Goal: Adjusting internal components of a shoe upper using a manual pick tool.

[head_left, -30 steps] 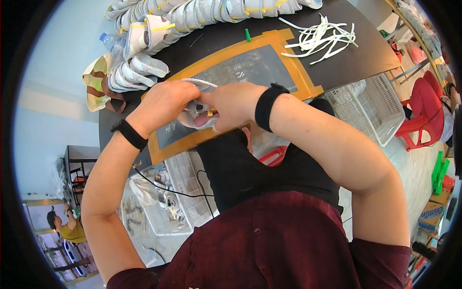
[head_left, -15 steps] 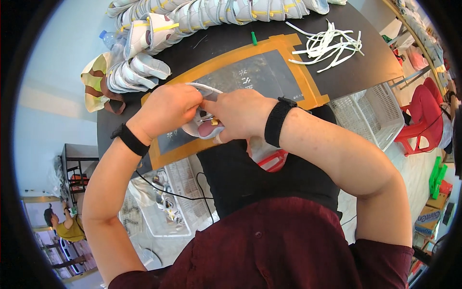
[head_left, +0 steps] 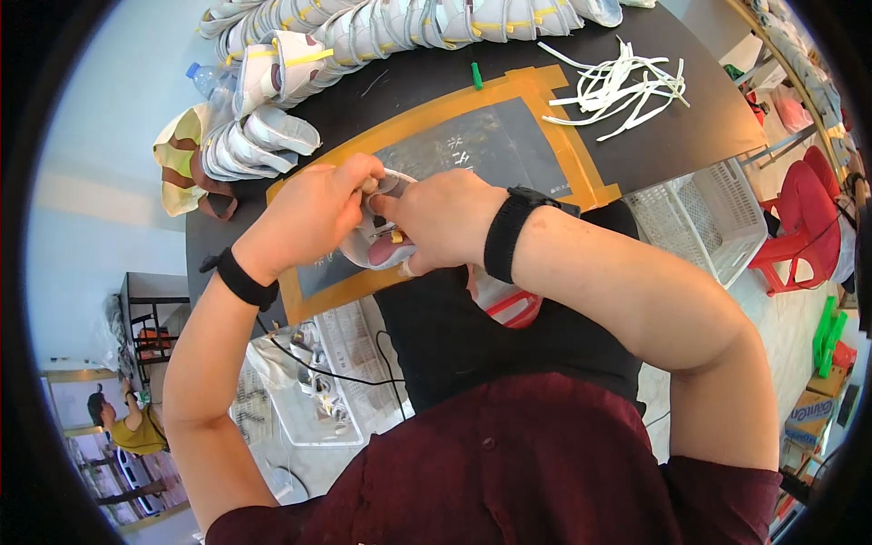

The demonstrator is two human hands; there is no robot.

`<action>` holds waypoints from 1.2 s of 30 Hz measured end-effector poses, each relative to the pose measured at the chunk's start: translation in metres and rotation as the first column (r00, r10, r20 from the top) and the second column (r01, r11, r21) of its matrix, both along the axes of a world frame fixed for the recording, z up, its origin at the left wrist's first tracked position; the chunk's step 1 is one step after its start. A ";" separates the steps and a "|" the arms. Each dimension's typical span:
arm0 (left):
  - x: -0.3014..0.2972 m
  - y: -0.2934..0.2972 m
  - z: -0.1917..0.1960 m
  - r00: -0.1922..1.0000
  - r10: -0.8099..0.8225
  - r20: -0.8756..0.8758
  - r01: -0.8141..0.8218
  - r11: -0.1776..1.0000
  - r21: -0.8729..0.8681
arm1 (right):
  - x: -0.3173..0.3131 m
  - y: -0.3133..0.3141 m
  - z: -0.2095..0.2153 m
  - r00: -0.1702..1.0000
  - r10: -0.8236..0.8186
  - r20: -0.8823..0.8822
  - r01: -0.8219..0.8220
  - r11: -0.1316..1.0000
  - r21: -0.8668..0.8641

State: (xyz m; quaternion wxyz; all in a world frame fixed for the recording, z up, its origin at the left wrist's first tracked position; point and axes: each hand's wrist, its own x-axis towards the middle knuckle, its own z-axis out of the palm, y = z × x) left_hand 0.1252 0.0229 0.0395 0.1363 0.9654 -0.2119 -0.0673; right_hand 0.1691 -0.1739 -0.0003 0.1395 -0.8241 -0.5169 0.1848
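My left hand [head_left: 313, 213] and my right hand [head_left: 447, 220] are both closed on a pale shoe upper [head_left: 365, 251] over the near part of the dark work mat [head_left: 518, 136]. The upper has a mauve patch and a small yellow tab, and it curves open between my hands. My left thumb and fingers pinch at its far-left edge; the exact spot they grip is partly covered. My right fingers reach into the upper, with the thumb by its near edge. Something small and metallic shows inside, too small to name.
Rows of nested shoe uppers [head_left: 381, 36] run along the table's far side, with a smaller stack [head_left: 259, 141] at left. Loose white laces [head_left: 622, 86] lie at far right. A green-handled tool [head_left: 477, 75] lies beyond the taped mat. White baskets [head_left: 704, 222] stand below the table.
My left fingers have risen slightly and opened out from the right ones, showing more of the upper's inside. My right hand has shifted a little left. The upper stays held.
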 end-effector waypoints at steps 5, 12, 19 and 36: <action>-0.004 0.003 0.004 0.988 0.025 -0.151 -0.047 0.988 -0.146 | -0.004 -0.001 -0.005 0.997 0.008 0.073 -0.012 0.998 0.057; -0.020 0.004 -0.005 0.999 -0.040 0.016 0.041 0.996 -0.078 | -0.047 -0.017 -0.038 0.973 -0.213 0.086 0.164 0.905 0.392; -0.030 -0.004 -0.007 0.987 -0.138 0.087 0.119 0.973 0.196 | -0.054 -0.036 -0.033 0.972 -0.220 0.079 0.164 0.883 0.440; -0.034 0.003 -0.019 0.975 -0.133 0.175 0.110 0.985 0.136 | -0.053 -0.038 -0.033 0.932 -0.174 0.319 0.051 0.932 0.358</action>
